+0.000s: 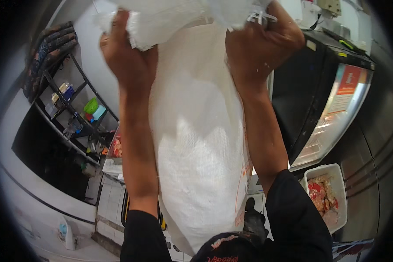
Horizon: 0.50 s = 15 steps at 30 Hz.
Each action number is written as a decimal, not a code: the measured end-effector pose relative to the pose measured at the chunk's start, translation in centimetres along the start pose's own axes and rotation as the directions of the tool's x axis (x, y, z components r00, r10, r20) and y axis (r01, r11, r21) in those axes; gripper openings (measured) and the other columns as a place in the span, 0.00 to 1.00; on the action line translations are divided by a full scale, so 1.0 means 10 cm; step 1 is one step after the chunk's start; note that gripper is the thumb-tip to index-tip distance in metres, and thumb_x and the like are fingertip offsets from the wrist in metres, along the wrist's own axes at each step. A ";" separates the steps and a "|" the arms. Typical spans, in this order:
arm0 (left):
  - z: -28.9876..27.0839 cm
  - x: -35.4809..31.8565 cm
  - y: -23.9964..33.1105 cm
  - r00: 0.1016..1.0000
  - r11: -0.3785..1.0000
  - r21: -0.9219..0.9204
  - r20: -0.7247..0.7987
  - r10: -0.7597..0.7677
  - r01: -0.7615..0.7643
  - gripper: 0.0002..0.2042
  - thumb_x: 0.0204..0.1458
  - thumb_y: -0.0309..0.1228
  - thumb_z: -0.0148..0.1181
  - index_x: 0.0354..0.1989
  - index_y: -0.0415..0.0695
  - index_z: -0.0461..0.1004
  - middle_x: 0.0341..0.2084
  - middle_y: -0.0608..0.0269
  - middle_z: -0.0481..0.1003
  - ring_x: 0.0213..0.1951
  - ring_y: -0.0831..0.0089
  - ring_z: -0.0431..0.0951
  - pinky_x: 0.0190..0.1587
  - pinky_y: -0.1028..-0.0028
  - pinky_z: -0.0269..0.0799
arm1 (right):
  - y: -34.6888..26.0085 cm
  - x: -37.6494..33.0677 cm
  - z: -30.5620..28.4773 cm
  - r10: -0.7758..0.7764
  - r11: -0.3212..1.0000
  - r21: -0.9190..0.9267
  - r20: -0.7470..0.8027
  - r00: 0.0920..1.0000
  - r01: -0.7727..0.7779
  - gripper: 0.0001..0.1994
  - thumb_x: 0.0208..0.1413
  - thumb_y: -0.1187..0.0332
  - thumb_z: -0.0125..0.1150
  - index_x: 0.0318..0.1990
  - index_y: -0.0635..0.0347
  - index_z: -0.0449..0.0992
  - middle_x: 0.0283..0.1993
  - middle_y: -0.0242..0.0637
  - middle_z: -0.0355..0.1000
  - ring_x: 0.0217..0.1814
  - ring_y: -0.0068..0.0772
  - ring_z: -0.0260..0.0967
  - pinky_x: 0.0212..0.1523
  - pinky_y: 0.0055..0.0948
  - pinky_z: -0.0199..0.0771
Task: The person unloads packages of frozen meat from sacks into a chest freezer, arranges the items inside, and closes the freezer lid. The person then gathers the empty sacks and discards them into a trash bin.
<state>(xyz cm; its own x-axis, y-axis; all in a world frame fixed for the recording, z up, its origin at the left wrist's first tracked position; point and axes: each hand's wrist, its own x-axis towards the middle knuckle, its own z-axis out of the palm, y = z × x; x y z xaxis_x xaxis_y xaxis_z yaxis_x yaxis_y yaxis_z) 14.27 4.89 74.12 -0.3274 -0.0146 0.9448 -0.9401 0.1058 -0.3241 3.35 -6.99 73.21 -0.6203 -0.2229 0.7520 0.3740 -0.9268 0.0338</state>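
Note:
A large white woven sack (201, 144) fills the middle of the view, stretching from near my body up to the top edge. Its upper end has a frayed, folded rim. My left hand (129, 59) is closed on the rim at the left, and my right hand (260, 54) grips it at the right, with loose white strands beside its fingers. Both arms are raised along the sack's sides. Whatever the sack contains is hidden, and orange printing runs down its right side.
On the right stands a black fridge (310, 87) with a lit glass door; below it is a white bin (343, 205) of red and clear plastic scraps. At left, a black shelf rack (76, 94) holds small items, including a green bowl (91, 106). A white-tiled floor (113, 198) shows below.

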 end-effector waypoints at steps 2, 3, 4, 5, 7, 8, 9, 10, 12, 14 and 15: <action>0.67 -0.44 -0.34 0.974 0.970 -0.111 -0.045 -0.223 0.217 0.09 0.54 0.31 0.54 0.34 0.36 0.74 0.28 0.60 0.75 0.26 0.76 0.75 0.26 0.78 0.71 | 0.69 -0.35 -0.04 0.136 0.990 -0.055 0.073 0.988 -0.132 0.03 0.35 0.77 0.52 0.16 0.66 0.67 0.11 0.37 0.56 0.13 0.27 0.50 0.17 0.30 0.53; 0.99 -0.73 -0.54 0.941 0.932 -0.163 -0.054 -0.335 0.323 0.09 0.54 0.32 0.55 0.32 0.36 0.74 0.27 0.61 0.75 0.25 0.77 0.75 0.24 0.78 0.70 | 1.12 -0.68 -0.08 0.218 0.975 -0.065 0.121 0.968 -0.212 0.02 0.35 0.80 0.49 0.17 0.69 0.66 0.10 0.34 0.54 0.16 0.19 0.47 0.18 0.29 0.49; 1.33 -0.99 -0.79 0.899 0.886 -0.220 -0.069 -0.432 0.409 0.10 0.55 0.32 0.55 0.31 0.36 0.74 0.26 0.62 0.75 0.24 0.79 0.74 0.22 0.78 0.69 | 1.56 -0.98 -0.11 0.357 0.931 -0.125 0.131 0.925 -0.342 0.03 0.36 0.79 0.48 0.17 0.70 0.67 0.10 0.36 0.56 0.16 0.21 0.48 0.18 0.30 0.51; 1.70 -1.27 -1.07 0.845 0.826 -0.284 -0.084 -0.528 0.488 0.11 0.55 0.33 0.56 0.29 0.36 0.74 0.25 0.64 0.74 0.23 0.80 0.73 0.21 0.78 0.67 | 2.06 -1.30 -0.19 0.484 0.870 -0.189 0.139 0.864 -0.456 0.04 0.37 0.79 0.48 0.18 0.71 0.67 0.11 0.37 0.57 0.17 0.23 0.49 0.19 0.32 0.53; 2.41 -2.17 -1.68 0.438 0.179 -0.556 0.377 -0.816 0.812 0.16 0.57 0.34 0.52 0.32 0.29 0.73 0.26 0.56 0.75 0.27 0.70 0.76 0.30 0.73 0.78 | 3.15 -2.07 -0.44 0.716 0.641 -0.498 0.115 0.689 -0.584 0.07 0.38 0.72 0.51 0.20 0.66 0.73 0.19 0.53 0.67 0.21 0.49 0.68 0.25 0.43 0.64; 2.67 -2.59 -1.88 0.390 0.086 -0.527 0.499 -0.774 0.845 0.18 0.58 0.36 0.50 0.35 0.26 0.72 0.29 0.51 0.75 0.30 0.64 0.78 0.35 0.69 0.80 | 3.49 -2.39 -0.52 0.817 0.490 -0.600 0.062 0.573 -0.633 0.08 0.38 0.71 0.51 0.22 0.65 0.74 0.24 0.54 0.70 0.28 0.54 0.69 0.30 0.45 0.67; 2.80 -3.03 -2.15 0.252 -0.034 -0.435 0.581 -0.774 0.900 0.21 0.59 0.37 0.49 0.39 0.24 0.70 0.34 0.45 0.75 0.33 0.60 0.79 0.36 0.68 0.80 | 3.73 -2.68 -0.52 0.898 0.323 -0.676 0.000 0.439 -0.662 0.09 0.38 0.70 0.51 0.24 0.65 0.76 0.28 0.56 0.72 0.34 0.58 0.71 0.34 0.47 0.69; 3.16 -3.32 -2.19 0.182 -0.185 -0.456 0.648 -0.740 0.871 0.24 0.59 0.41 0.47 0.43 0.23 0.68 0.38 0.43 0.74 0.38 0.58 0.78 0.42 0.66 0.78 | 4.14 -2.83 -0.73 0.897 0.304 -0.699 -0.018 0.441 -0.647 0.09 0.38 0.70 0.51 0.24 0.65 0.76 0.28 0.56 0.72 0.34 0.58 0.71 0.34 0.47 0.69; 3.26 -3.99 -2.14 -0.022 -0.321 -0.203 0.816 -0.578 0.925 0.32 0.61 0.50 0.39 0.56 0.27 0.60 0.54 0.50 0.66 0.54 0.62 0.69 0.57 0.63 0.64 | 4.59 -3.24 -0.96 0.981 0.105 -0.762 -0.025 0.190 -0.639 0.12 0.39 0.66 0.52 0.28 0.65 0.76 0.35 0.56 0.73 0.41 0.59 0.71 0.40 0.46 0.70; 3.04 -4.71 -1.92 -0.188 -0.145 0.141 0.900 -0.392 0.979 0.25 0.57 0.42 0.49 0.59 0.40 0.61 0.60 0.58 0.60 0.60 0.66 0.60 0.60 0.69 0.57 | 4.86 -3.84 -1.42 0.999 -0.043 -0.873 -0.042 -0.014 -0.487 0.15 0.39 0.64 0.54 0.33 0.66 0.76 0.37 0.55 0.74 0.43 0.59 0.71 0.42 0.45 0.71; 3.15 -4.94 -1.57 -0.278 -0.174 0.227 0.888 -0.367 0.958 0.25 0.53 0.38 0.53 0.59 0.41 0.62 0.62 0.57 0.58 0.61 0.66 0.59 0.61 0.68 0.55 | 5.08 -4.15 -1.95 0.998 0.014 -0.908 -0.012 0.059 -0.419 0.17 0.39 0.63 0.57 0.36 0.66 0.76 0.40 0.55 0.73 0.44 0.58 0.71 0.43 0.47 0.70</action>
<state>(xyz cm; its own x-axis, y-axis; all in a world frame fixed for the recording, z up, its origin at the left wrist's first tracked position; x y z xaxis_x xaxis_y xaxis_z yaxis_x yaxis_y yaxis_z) 42.16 -27.37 31.00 0.3514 -0.9175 -0.1862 -0.1713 -0.2585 0.9507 34.71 -50.71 30.89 0.3284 -0.9420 0.0699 -0.3609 -0.1935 -0.9123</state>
